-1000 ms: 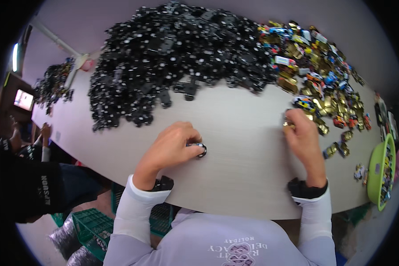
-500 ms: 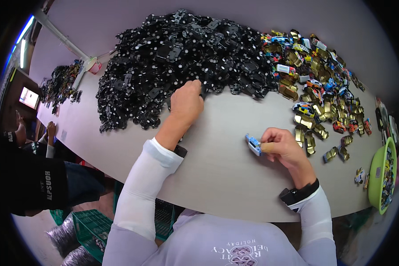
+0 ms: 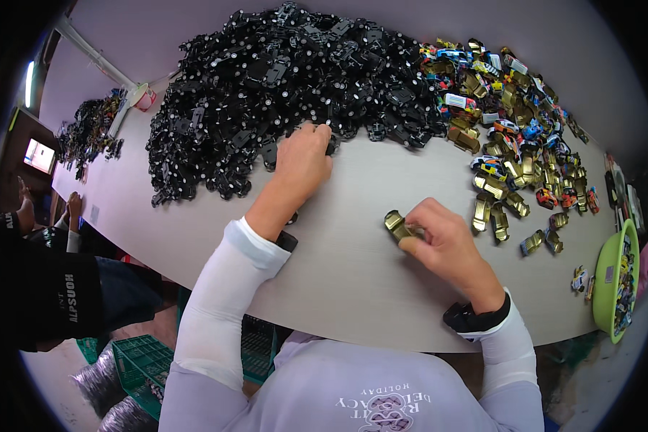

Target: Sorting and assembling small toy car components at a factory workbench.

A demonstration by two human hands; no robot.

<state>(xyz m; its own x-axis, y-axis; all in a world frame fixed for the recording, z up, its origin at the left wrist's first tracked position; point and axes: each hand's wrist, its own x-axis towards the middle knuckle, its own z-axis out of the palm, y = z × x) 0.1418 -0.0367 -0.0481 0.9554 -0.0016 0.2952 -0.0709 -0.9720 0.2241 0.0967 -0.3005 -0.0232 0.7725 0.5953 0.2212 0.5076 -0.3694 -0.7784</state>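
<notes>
My right hand [image 3: 443,234] pinches a toy car body shell [image 3: 394,225] above the table. The shell's hollow gold inside faces up. My left hand [image 3: 304,155] is at the near edge of a big heap of black toy car chassis [image 3: 266,93]. Its fingers are closed on a black toy car chassis [image 3: 331,146], which shows only in part beside the fingertips. To the right of the heap lies a pile of coloured toy car body shells [image 3: 493,137], several turned gold side up.
A lime green basin [image 3: 602,288] of toy car parts stands at the right table edge. Far left are a smaller pile [image 3: 86,129], a pink tub [image 3: 142,97] and another person in dark clothes [image 3: 57,288]. Green crates [image 3: 140,367] stand below the table.
The shell in my right hand has turned over, from its blue and white outside to its gold inside. My left hand has stayed at the heap's edge. The whole view has shifted slightly.
</notes>
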